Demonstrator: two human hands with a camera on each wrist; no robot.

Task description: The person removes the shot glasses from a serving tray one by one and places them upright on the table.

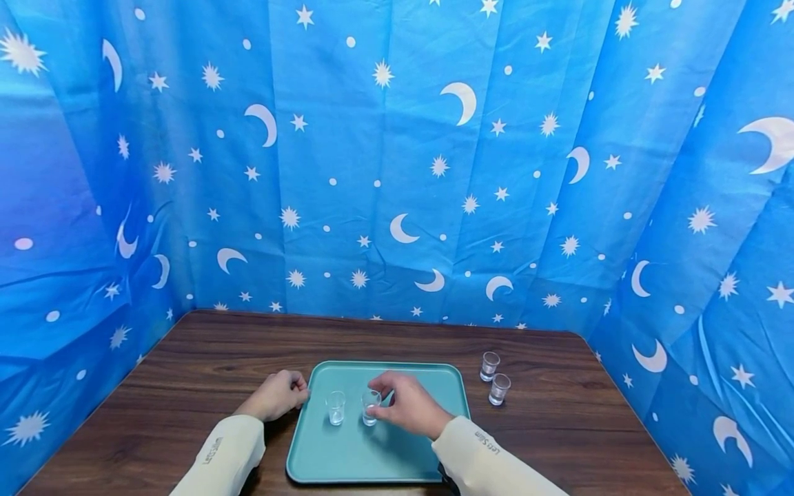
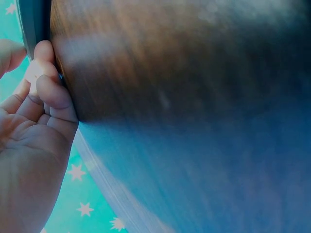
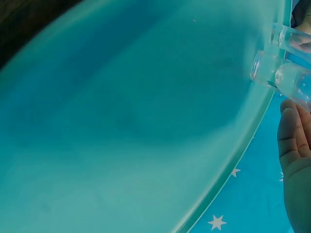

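A small clear shot glass [image 1: 370,408] stands upright on the green tray [image 1: 397,470], and my right hand [image 1: 409,405] grips it between thumb and fingers. Just left of it on the tray is a second shot glass [image 1: 336,408], upright and untouched. In the right wrist view both glasses show at the right edge, the nearer glass [image 3: 286,77] by the right hand's fingers [image 3: 288,133]. At the tray's left side my left hand [image 1: 279,396] pinches the rim; the left wrist view has its thumb and curled fingers [image 2: 53,92] on either side of the tray edge [image 2: 30,29].
Two more shot glasses stand upright close together on the wooden table [image 1: 558,413], right of the tray: a rear glass [image 1: 489,366] and a front glass [image 1: 499,390]. A blue curtain [image 1: 397,158] with moons and stars hangs behind the table and along both sides.
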